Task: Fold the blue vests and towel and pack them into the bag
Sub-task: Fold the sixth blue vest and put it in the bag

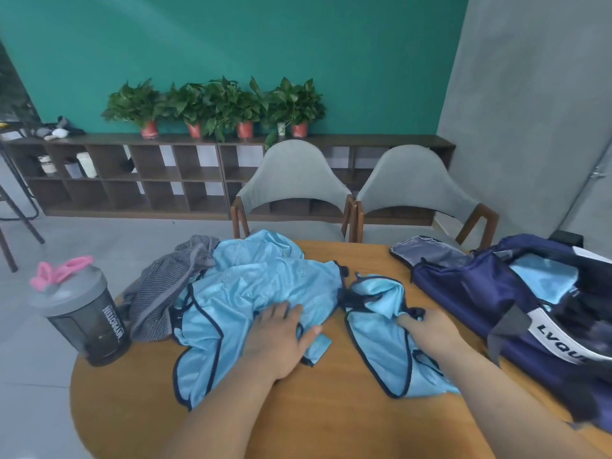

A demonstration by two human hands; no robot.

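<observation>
Partly done: one blue item (546,279) sits in the bag (463,293).
Unfolded: towel (159,293); vest pile (251,276), pressed by the straight-fingered left hand (281,336); second vest (377,342), pinched by the right hand (430,332).

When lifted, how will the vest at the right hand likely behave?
Probably floppy: the vest lies crumpled in folds where the right hand pinches it. Likely light, being thin mesh. It may slide easily on the smooth table.

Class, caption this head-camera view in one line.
Left hand flat on a crumpled light blue mesh vest; right hand grips a second blue vest beside the open navy bag.
</observation>
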